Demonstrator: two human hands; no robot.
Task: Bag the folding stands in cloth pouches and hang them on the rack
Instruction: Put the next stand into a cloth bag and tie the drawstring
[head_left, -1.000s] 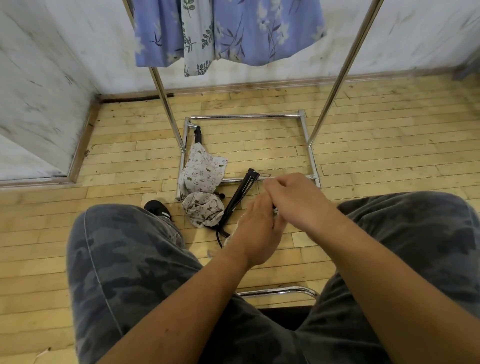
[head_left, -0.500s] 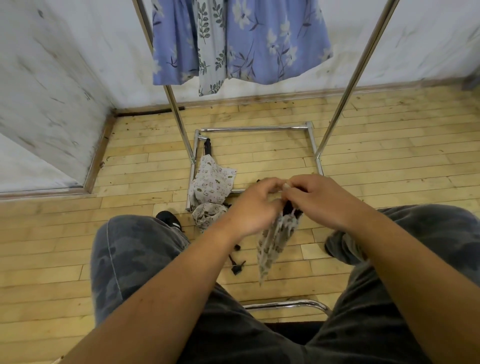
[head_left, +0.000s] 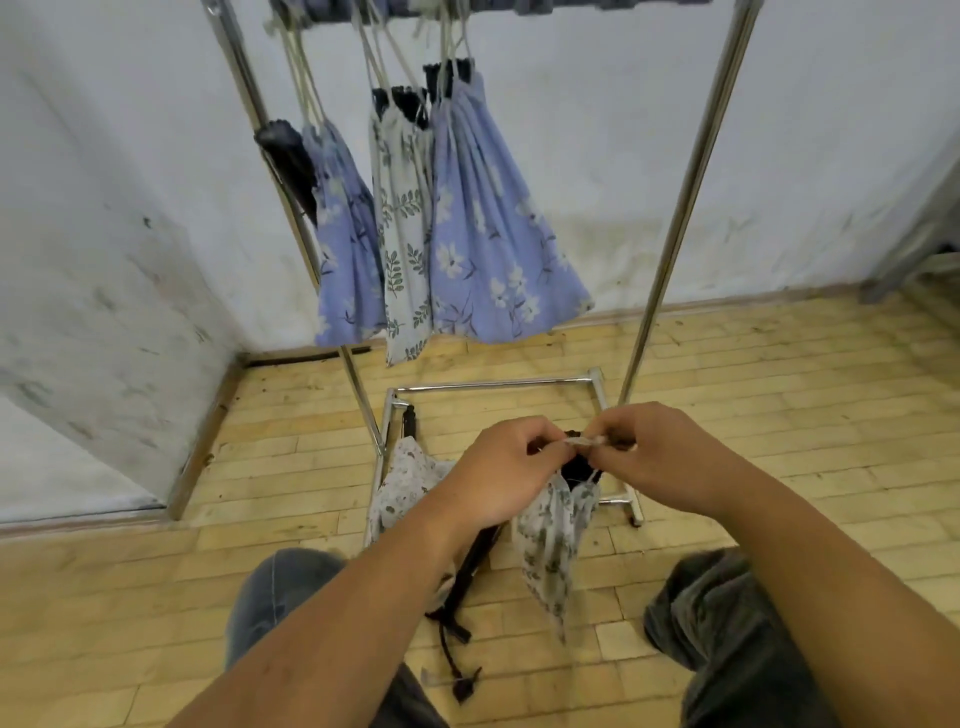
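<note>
My left hand (head_left: 501, 470) and my right hand (head_left: 654, 452) pinch the drawstring at the mouth of a white leaf-print pouch (head_left: 553, 540) that hangs between them. The black top of a folding stand (head_left: 576, 470) pokes out of its mouth. Another black folding stand (head_left: 462, 587) lies on the floor below my left wrist. More white pouches (head_left: 405, 483) lie beside the rack's base. Three filled pouches hang on the metal rack (head_left: 680, 228): a blue one (head_left: 345, 244), a white leafy one (head_left: 402, 223) and a larger blue one (head_left: 488, 223).
The rack's base frame (head_left: 493, 385) rests on the wooden floor in front of me, near a white wall and corner. My knees in grey camouflage trousers (head_left: 727, 639) flank the floor items.
The hands lifted the pouch up off the floor with the stand inside. My view tilted upward, bringing the hanging pouches and the rack's top into sight.
</note>
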